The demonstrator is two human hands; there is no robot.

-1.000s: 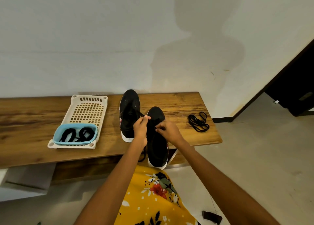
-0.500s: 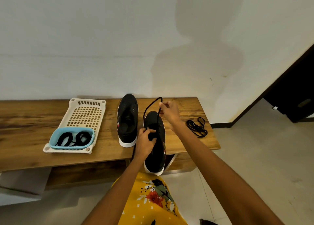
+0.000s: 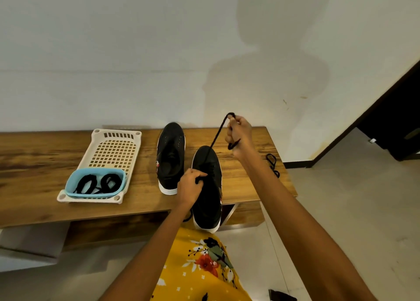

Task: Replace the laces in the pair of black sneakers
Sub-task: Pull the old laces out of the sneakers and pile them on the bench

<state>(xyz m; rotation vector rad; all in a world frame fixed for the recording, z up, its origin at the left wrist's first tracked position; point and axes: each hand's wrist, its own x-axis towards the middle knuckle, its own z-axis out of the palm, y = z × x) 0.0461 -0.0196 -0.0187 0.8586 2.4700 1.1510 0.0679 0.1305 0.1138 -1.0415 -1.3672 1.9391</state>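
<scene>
Pinching a taut braided lace [image 3: 216, 134], the right hand [image 3: 239, 133] — left hand's [image 3: 189, 185] grip steadies the knit sneaker [image 3: 208, 200].

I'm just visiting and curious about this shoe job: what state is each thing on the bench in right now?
Near sneaker: on bench, heel overhanging the edge, lace partly pulled out.
Lace: taut, running up from the near sneaker.
Right hand: raised, grips the lace.
Left hand: holds the near sneaker.
Far sneaker: flat, unlaced.
Blue tub: holds coiled laces.
Loose lace: lying on bench.
</scene>
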